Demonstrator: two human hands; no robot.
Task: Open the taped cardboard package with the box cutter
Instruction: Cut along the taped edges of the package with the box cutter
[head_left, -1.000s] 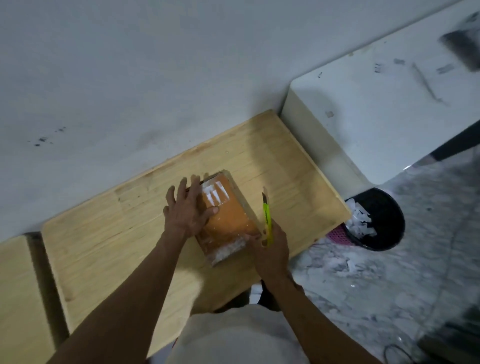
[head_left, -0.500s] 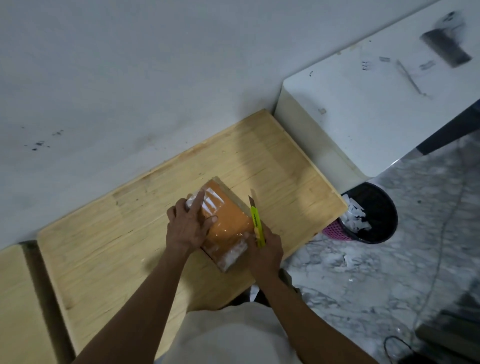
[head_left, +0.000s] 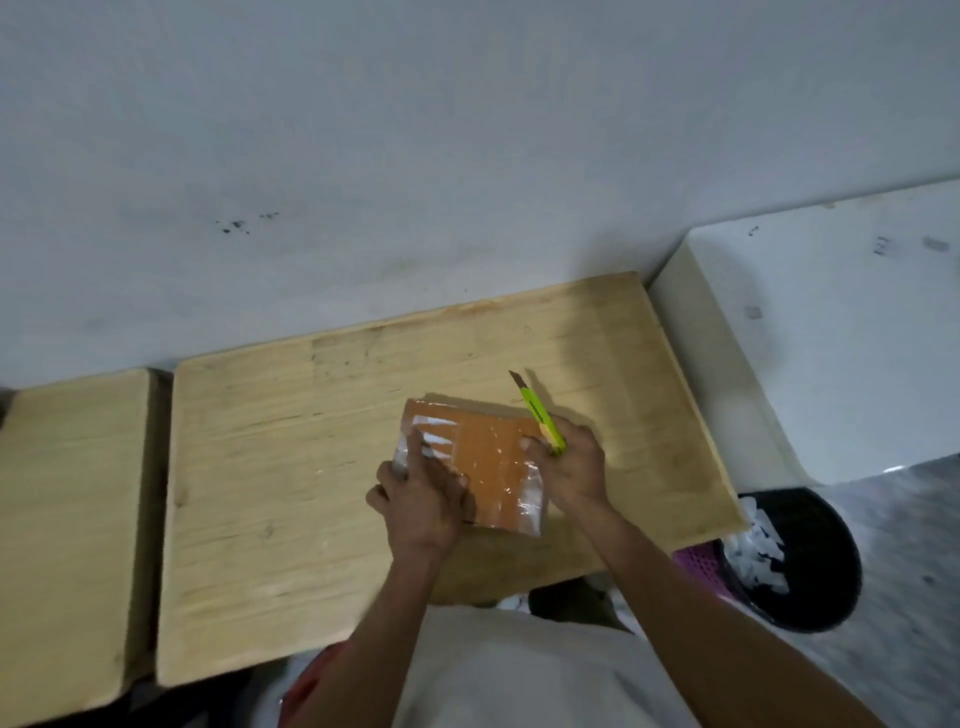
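A flat brown cardboard package (head_left: 491, 460), wrapped in shiny clear tape, lies on the wooden table (head_left: 291, 457). My left hand (head_left: 423, 501) grips its near-left corner, fingers spread over the top. My right hand (head_left: 574, 465) rests against the package's right edge and holds a yellow-green box cutter (head_left: 540, 415). The cutter's blade is extended and points away from me, up over the table and clear of the package.
A second wooden table (head_left: 67, 519) stands at the left across a narrow gap. A white table (head_left: 841, 332) is at the right. Below it, on the marble floor, sits a black bin (head_left: 800, 561) with white scraps. A grey wall runs along the back.
The camera has swung, so the table now lies level in view. The package has been turned on the table. My left hand slid to its near-left corner; my right hand keeps the cutter.
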